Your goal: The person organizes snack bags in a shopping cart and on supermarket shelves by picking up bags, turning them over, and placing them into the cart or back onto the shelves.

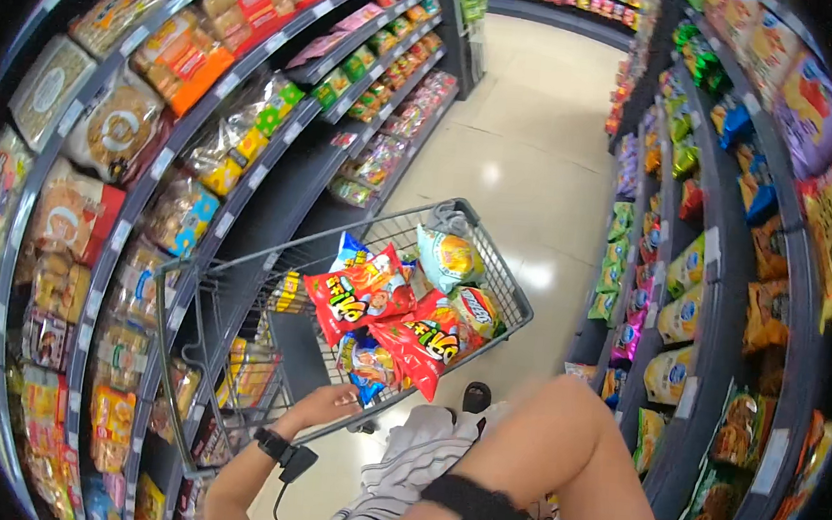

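My left hand is at the near side of a grey wire shopping cart, just inside its rim. Its fingertips are close to a blue snack bag; whether they grip the rim or the bag cannot be told. My bent right arm crosses the lower right, and its hand is out of view. Two red snack bags, one on the left and one on the right, lie on top in the cart. Beside them are a pale blue bag and a green-and-yellow bag. Something grey and cloth-like sits at the far corner.
Packaged breads and biscuits fill the left shelves, close beside the cart. Bagged snacks line the right shelves. The pale tiled floor runs between them to another stocked shelf at the far end.
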`<state>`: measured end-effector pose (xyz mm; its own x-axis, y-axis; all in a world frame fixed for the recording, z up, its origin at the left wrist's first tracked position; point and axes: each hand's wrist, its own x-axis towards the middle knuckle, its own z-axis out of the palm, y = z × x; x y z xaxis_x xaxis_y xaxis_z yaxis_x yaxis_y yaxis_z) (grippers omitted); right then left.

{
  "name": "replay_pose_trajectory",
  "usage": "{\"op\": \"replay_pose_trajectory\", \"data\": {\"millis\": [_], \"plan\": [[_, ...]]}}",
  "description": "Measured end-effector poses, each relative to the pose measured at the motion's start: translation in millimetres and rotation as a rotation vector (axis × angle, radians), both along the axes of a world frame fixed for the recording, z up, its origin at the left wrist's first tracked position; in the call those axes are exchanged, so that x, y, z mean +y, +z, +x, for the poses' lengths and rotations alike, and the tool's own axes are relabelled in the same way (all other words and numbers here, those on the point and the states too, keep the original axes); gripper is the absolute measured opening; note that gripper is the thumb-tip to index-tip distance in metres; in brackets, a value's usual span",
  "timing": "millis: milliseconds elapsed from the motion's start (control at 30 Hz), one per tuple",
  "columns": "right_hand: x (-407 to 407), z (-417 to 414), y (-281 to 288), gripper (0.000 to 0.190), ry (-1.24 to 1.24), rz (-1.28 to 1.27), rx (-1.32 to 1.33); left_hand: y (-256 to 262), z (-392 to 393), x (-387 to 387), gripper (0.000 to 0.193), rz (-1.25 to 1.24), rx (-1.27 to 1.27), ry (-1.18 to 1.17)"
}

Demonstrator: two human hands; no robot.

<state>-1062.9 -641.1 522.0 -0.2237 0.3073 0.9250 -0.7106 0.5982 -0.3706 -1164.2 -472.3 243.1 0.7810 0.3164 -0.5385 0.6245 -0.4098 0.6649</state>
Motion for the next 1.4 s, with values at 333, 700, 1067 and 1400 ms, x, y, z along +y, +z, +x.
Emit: {"op": "replay_pose_trajectory", "data": {"millis": [333,700,1067,1400], "plan": [[18,68,-41,0.023,0.264,-0.182,-0.314,-46,22,15,0.037,0.075,-0.210,0.637],[54,210,-318,0.052,-0.855,-1.073,-1.162,-71,71,10,0.051,-0.608,-0.110,0.997],[52,189,-305,0.055,-0.981,-1.224,-1.133,-51,103,12,0.043,-0.724,-0.297,0.725],[78,174,-207,0.093,-1.290,-0.604,-1.515,46,86,88,0.070,-0.534,-0.411,-0.093]]}}
